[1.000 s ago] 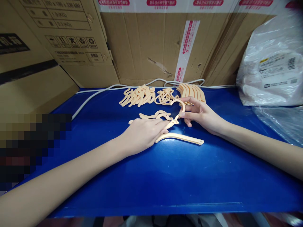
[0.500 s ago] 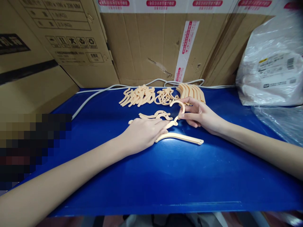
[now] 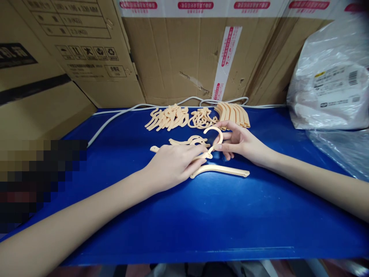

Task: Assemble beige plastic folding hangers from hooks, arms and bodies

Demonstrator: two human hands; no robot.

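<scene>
In the head view, the left hand [image 3: 173, 165] lies flat, palm down, on the middle of a peach plastic hanger [image 3: 220, 170] that rests on the blue bench [image 3: 201, 215]; its fingers are almost straight and press the piece down rather than close around it. The right hand [image 3: 242, 143], at about 2 o'clock from the left one, pinches the curved hook piece [image 3: 215, 134] between thumb and fingers. The hook's lower end meets the hanger's neck just beside the left fingertips [image 3: 198, 154]. It seems the hook is being joined to the hanger body; the next move probably needs a firm push or turn while the left hand holds the body steady. Piles of loose parts [image 3: 173, 116] lie at 12 o'clock.
</scene>
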